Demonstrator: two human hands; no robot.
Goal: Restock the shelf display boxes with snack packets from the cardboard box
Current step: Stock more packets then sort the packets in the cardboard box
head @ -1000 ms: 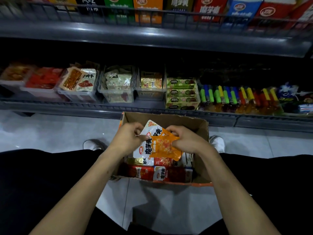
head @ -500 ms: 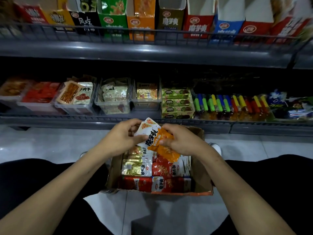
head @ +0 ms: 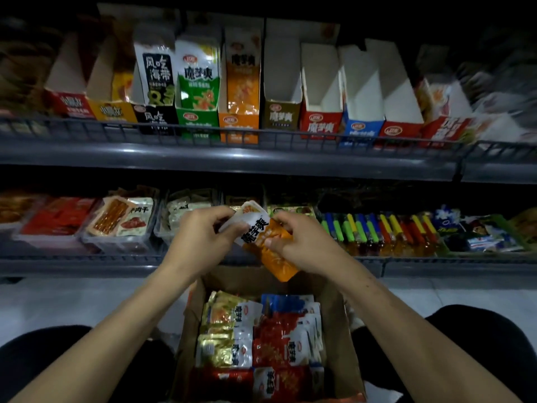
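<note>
Both hands hold a small stack of orange-and-white snack packets [head: 266, 242] above the cardboard box [head: 338, 324]. My left hand [head: 200, 237] pinches the white top end, my right hand [head: 299, 242] grips the orange side. The box on the floor between my knees holds gold, red and blue packets [head: 255, 338]. On the upper shelf stands a row of display boxes: the orange display box [head: 239, 123] has packets in it, while the brown display box [head: 280, 114], red display box [head: 321, 123] and blue display box [head: 363, 130] look empty.
A wire rail [head: 232, 138] runs along the upper shelf's front edge. The lower shelf [head: 87, 263] carries clear tubs of snacks on the left and coloured tube drinks [head: 377, 231] on the right. Pale floor tiles [head: 58, 303] lie either side of the box.
Both hands have lifted the orange packets up out of the box toward the shelves. The view has tilted upward, bringing the upper display boxes into sight.
</note>
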